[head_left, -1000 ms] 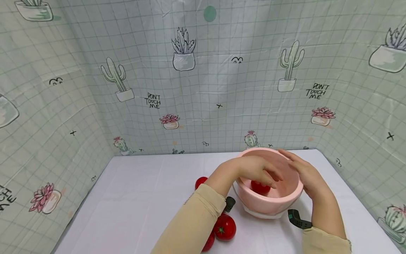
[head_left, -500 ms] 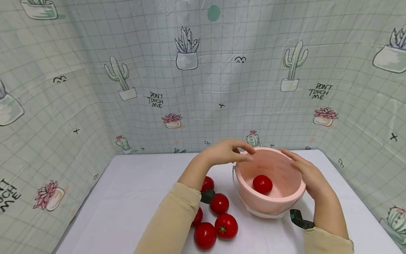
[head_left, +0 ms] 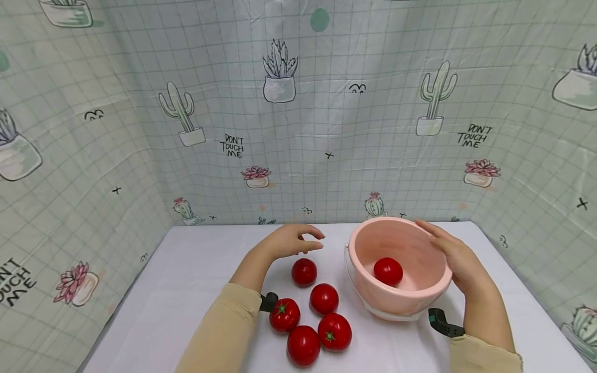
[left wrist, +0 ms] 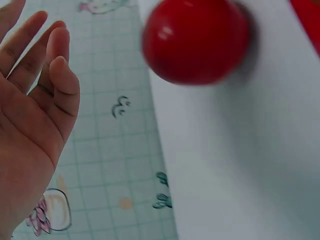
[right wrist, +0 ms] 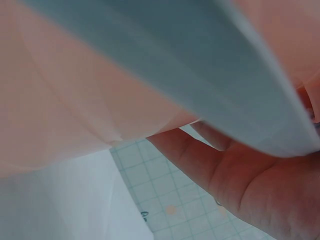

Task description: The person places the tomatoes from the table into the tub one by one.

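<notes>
The cloth [head_left: 345, 119] says "DON'T TOUCH ME". Lower right, right hand [head_left: 454, 256] holds a pink bucket [head_left: 396, 303], tomato [head_left: 388, 272] inside; left hand [head_left: 290, 241] spreads loosely.

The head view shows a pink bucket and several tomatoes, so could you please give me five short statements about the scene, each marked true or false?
1. One tomato lies inside the pink bucket. True.
2. The left hand is gripping a tomato. False: it holds nothing, though a tomato lies close by.
3. The right hand rests against the side of the pink bucket. True.
4. Only two tomatoes lie on the white table outside the bucket. False: there are five.
5. The bucket's white handle hangs down around its outside. True.
</notes>
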A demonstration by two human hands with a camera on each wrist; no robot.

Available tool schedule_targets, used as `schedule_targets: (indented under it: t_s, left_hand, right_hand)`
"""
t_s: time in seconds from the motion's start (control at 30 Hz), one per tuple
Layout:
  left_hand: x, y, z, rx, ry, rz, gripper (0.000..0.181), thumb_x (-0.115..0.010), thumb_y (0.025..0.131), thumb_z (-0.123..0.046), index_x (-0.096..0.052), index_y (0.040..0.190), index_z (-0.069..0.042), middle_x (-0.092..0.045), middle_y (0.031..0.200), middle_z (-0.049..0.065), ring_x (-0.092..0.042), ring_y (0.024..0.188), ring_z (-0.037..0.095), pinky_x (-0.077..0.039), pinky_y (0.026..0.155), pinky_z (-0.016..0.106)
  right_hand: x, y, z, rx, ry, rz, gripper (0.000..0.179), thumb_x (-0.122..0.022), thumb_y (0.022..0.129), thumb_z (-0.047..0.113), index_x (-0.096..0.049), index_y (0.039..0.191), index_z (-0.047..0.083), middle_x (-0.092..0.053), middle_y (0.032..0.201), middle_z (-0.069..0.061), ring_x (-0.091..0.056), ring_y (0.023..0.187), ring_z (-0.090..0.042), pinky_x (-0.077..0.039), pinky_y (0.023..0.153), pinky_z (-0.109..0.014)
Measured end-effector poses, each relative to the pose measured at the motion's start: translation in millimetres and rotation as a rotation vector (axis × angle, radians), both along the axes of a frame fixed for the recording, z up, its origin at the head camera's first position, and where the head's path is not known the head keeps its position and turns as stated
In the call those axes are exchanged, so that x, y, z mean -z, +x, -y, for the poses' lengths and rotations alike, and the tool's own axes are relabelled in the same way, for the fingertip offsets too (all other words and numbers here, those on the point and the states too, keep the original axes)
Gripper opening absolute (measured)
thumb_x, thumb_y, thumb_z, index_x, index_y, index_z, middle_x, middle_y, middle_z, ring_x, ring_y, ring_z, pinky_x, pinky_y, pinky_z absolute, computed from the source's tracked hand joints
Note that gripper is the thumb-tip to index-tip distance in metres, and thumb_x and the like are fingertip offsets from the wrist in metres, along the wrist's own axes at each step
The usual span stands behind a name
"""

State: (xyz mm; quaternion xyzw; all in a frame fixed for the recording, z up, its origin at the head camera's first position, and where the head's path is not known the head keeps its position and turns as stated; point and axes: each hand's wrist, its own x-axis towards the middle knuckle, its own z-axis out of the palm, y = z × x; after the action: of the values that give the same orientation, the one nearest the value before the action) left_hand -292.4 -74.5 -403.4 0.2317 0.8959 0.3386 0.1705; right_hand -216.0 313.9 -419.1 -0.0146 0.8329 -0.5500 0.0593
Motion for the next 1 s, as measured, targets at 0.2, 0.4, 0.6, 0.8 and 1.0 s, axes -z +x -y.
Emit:
schedule_targets:
  t_s: [0.2, 0.4, 0.6, 0.8, 1.0]
  left_hand:
    - [26.2, 3.6, 19.5, -0.006, -0.043, 0.043, 0.044, -0.066, 0.09, -0.053, -0.061, 0.131, -0.038, -0.06, 0.135, -0.003, -0.06, 0.099, 0.017, -0.054, 0.079, 0.031]
    - [38.1, 5.2, 32.6, -0.005, -0.074, 0.131, 0.059, -0.068, 0.088, -0.054, -0.052, 0.142, -0.036, -0.056, 0.139, 0.0, -0.065, 0.09, 0.019, -0.054, 0.078, 0.032]
    - [47.8, 7.5, 41.4, -0.03, -0.039, 0.195, 0.061, -0.069, 0.087, -0.051, -0.05, 0.143, -0.037, -0.056, 0.138, -0.001, -0.068, 0.083, 0.019, -0.055, 0.075, 0.032]
    - [60.2, 9.0, 47.1, -0.024, -0.013, 0.216, 0.063, -0.07, 0.088, -0.049, -0.047, 0.146, -0.035, -0.055, 0.139, 0.0, -0.068, 0.082, 0.017, -0.055, 0.075, 0.031]
    - [68.3, 8.8, 50.8, -0.016, 0.017, 0.218, 0.061, -0.07, 0.09, -0.043, -0.048, 0.146, -0.033, -0.055, 0.14, 0.003, -0.068, 0.084, 0.016, -0.055, 0.077, 0.03]
  right_hand:
    - [0.0, 0.4, 0, -0.002, -0.001, 0.001, 0.049, -0.024, 0.108, 0.043, -0.025, 0.156, 0.034, -0.025, 0.163, -0.012, -0.031, 0.144, -0.033, -0.043, 0.091, -0.011]
    - [1.5, 0.3, -1, -0.001, -0.015, -0.002, 0.049, -0.025, 0.108, 0.042, -0.026, 0.156, 0.034, -0.025, 0.163, -0.012, -0.037, 0.139, -0.018, -0.042, 0.087, -0.006]
    - [0.9, 0.2, 1, 0.001, -0.012, -0.002, 0.049, -0.024, 0.108, 0.043, -0.026, 0.156, 0.036, -0.025, 0.162, -0.013, -0.037, 0.139, -0.022, -0.044, 0.094, -0.013]
    - [-0.6, 0.9, 4, 0.013, -0.028, 0.016, 0.048, -0.023, 0.108, 0.045, -0.026, 0.155, 0.04, -0.021, 0.164, -0.013, -0.026, 0.146, -0.037, -0.031, 0.116, -0.058]
    - [-1.0, 1.6, 3, 0.015, -0.011, 0.009, 0.047, -0.022, 0.108, 0.045, -0.027, 0.154, 0.041, -0.023, 0.163, -0.013, -0.028, 0.146, -0.036, -0.036, 0.115, -0.051]
